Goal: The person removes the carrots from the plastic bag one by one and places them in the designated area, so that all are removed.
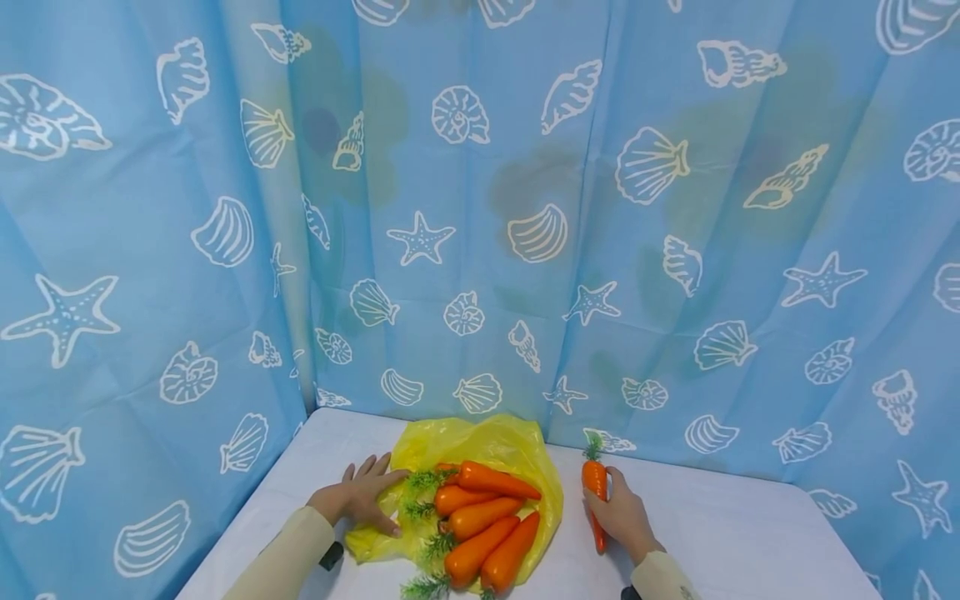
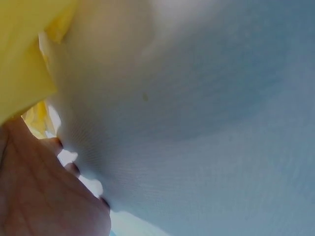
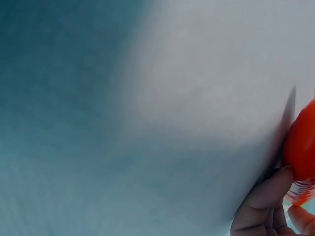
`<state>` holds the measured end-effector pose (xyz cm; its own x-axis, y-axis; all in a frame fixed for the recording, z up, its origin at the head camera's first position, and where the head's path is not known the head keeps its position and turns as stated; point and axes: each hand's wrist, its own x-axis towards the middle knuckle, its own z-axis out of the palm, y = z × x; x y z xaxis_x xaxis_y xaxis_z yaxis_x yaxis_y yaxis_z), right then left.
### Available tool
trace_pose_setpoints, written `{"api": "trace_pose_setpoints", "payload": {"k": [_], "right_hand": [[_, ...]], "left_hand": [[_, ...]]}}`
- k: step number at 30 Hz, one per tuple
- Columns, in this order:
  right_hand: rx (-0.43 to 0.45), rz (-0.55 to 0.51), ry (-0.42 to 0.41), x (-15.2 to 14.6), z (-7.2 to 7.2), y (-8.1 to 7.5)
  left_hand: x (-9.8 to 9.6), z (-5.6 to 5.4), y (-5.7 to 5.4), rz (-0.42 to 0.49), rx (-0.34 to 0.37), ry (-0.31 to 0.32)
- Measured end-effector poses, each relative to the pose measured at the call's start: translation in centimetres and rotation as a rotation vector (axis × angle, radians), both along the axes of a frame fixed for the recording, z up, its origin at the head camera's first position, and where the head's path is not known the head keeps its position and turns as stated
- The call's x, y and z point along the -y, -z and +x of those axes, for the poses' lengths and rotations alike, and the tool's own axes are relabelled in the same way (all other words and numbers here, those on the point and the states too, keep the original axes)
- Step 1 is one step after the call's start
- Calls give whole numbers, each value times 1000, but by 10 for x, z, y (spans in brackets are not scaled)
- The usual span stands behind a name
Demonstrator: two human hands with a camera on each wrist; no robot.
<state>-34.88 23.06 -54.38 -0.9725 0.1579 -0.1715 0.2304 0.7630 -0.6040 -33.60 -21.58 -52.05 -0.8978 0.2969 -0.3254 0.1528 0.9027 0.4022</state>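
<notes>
A single orange carrot with a green leafy top lies at the right of the table, its tip toward the near side. My right hand grips it, thumb and fingers on opposite sides. In the right wrist view those fingers press against the carrot. On the left, my left hand spreads its fingers over the edge of a crumpled yellow plastic bag. The left wrist view shows this palm beside the bag. Several carrots lie piled on the bag, leafy tops leftward.
The white table extends right of the right hand and forward to its back edge. A blue curtain printed with white shells and starfish hangs behind the table and along its left side.
</notes>
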Motion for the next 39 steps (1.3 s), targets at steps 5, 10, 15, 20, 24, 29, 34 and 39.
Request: {"api": "trace_pose_setpoints", "payload": {"k": [5,10,15,20,24,29,34,39], "right_hand": [[1,0,4,2,1,0],[3,-1,5,3,0,0],[-1,0,3,1,0,-1],[-17,-2,-21,-3,2,-1],[-41,10,-43,-10,4,-1],[-61,10,-63,-20,7,-5],[-98,14,-86,-28,7,-14],[-160,21,-121,-31,8,-23]], "left_hand": [[3,-1,3,11,0,6],[5,-5,10,15,-9,-12],[4,-4,7,14,-4,-7],[4,-4,7,15,-3,-10],[1,-1,2,13,6,-4],[-2,1,1,-9,5,1],[-1,1,1,-22,-9,4],[0,0,3,-17,-5,2]]}}
